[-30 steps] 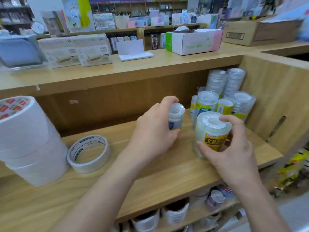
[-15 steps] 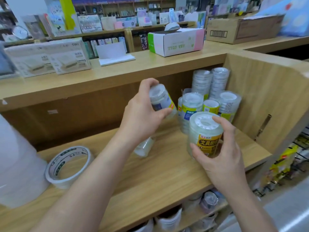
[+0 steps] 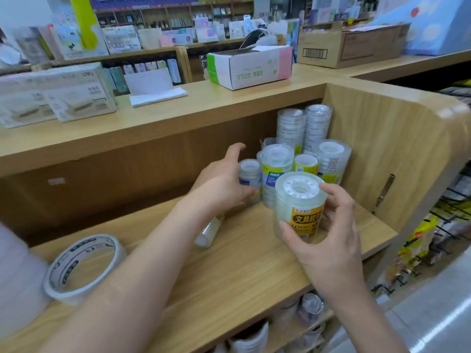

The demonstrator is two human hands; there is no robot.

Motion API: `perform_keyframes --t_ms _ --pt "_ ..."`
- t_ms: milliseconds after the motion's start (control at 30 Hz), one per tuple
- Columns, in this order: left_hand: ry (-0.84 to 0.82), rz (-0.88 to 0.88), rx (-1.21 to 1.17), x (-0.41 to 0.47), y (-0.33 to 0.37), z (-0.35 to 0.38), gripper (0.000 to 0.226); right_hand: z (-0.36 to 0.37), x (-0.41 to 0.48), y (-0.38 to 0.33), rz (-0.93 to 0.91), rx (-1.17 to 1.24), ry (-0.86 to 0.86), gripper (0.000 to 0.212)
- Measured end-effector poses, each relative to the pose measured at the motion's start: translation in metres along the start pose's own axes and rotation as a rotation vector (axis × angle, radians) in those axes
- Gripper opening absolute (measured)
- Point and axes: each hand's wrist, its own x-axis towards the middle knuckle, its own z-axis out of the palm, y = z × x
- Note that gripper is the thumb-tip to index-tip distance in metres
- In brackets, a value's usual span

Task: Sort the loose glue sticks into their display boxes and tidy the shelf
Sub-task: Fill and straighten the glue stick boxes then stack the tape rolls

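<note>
Wooden shelf (image 3: 229, 263) carries wrapped tape stacks (image 3: 316, 128) clustered in its back right corner. The left hand (image 3: 219, 184) grips a small tape pack (image 3: 251, 174) just beside them; the right hand (image 3: 328, 233) clasps a yellow-labelled tape pack (image 3: 298, 205) in front. Above, a white box (image 3: 249, 70) stands open, contents unclear.

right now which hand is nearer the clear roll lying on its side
Left: the left hand sits just behind the clear roll; the right hand grips a tape stack farther right.

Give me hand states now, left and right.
Left hand: thumb on small tape pack; grip cannot be told.
Right hand: holding big tape pack.
</note>
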Motion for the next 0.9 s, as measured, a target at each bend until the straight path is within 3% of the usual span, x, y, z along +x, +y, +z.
perform_keyframes --t_ms 133,267,400,567,700,900 --pt "0.066 0.045 0.414 -0.030 -0.010 -0.018 0.064 0.000 0.001 0.000 -0.003 0.011 0.005 0.081" --pt "-0.145 -0.058 0.588 -0.058 -0.021 -0.019 0.062 0.000 0.001 0.001 0.015 0.019 0.085 0.082" --pt "-0.201 -0.077 0.476 -0.062 -0.013 -0.021 0.052 -0.017 0.008 0.010 0.008 -0.096 0.188 0.078" --pt "0.054 0.139 -0.090 -0.060 0.006 -0.009 0.043 -0.040 0.026 0.028 -0.108 -0.538 0.308 0.064" --pt "0.126 0.298 -0.361 -0.057 0.028 0.022 0.049 -0.044 0.027 0.031 -0.170 -0.544 0.293 0.063" --pt "0.235 0.360 -0.367 -0.051 0.045 0.056 0.059 -0.048 0.028 0.033 -0.191 -0.441 0.282 0.066"
